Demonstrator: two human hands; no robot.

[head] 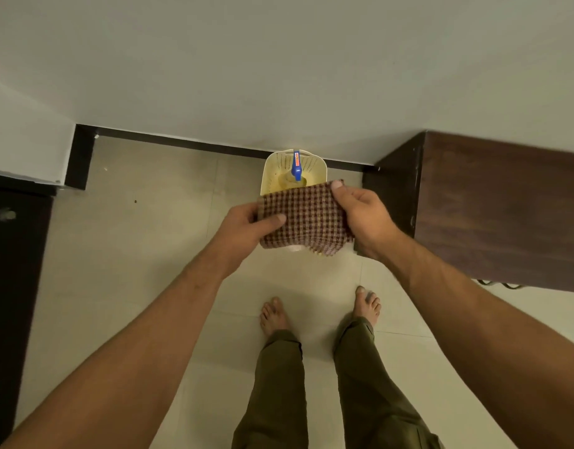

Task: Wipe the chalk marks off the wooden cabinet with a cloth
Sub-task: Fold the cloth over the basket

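Observation:
A red-and-cream checked cloth (306,218) is stretched flat between both hands, held over the floor in front of me. My left hand (246,226) pinches its left edge with the thumb on top. My right hand (363,215) grips the top right corner and right edge. The dark wooden cabinet (493,209) stands at the right, against the wall, close to my right hand. No chalk marks show on its visible top or side.
A cream plastic basket (272,171) holding a spray bottle with a blue nozzle (296,166) sits on the tiled floor against the wall, partly under the cloth. A dark door (10,270) is at the left. My bare feet stand below.

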